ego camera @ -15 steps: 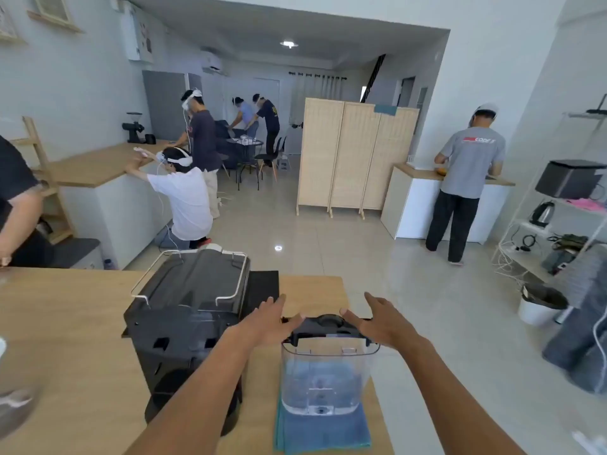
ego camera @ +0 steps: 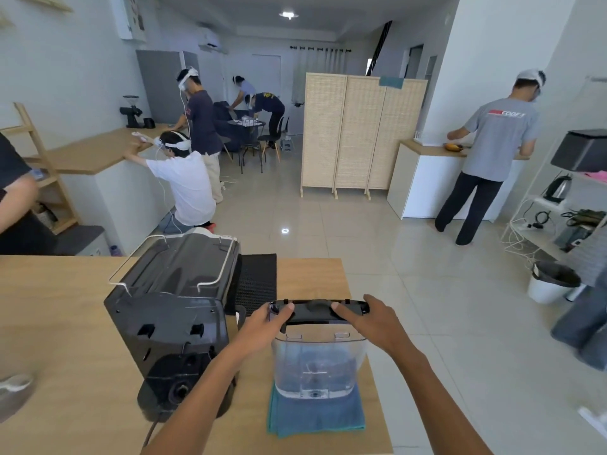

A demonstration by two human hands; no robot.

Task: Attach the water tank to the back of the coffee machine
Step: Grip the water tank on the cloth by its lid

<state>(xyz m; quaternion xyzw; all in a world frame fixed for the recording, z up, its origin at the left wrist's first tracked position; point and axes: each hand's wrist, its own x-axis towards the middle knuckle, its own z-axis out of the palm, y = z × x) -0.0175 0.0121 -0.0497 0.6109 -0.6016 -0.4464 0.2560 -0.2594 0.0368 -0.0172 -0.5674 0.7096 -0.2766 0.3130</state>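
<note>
A clear plastic water tank (ego camera: 317, 366) with a black lid stands upright on a blue cloth (ego camera: 315, 415) near the table's right front corner. My left hand (ego camera: 267, 323) grips the left end of the lid and my right hand (ego camera: 368, 320) grips the right end. The black coffee machine (ego camera: 170, 320) stands just left of the tank with its back towards me, showing slots and a round base socket. My left forearm crosses in front of the machine's lower right corner.
A black mat (ego camera: 258, 280) lies behind the machine on the wooden table (ego camera: 65, 323), whose right edge runs just right of the tank. A blurred grey object (ego camera: 14, 392) sits at the far left. Several people work at counters across the tiled room.
Both hands have closed onto the ends of the tank's lid; before, they hovered open just above and beside it. The tank stands on the cloth as before.
</note>
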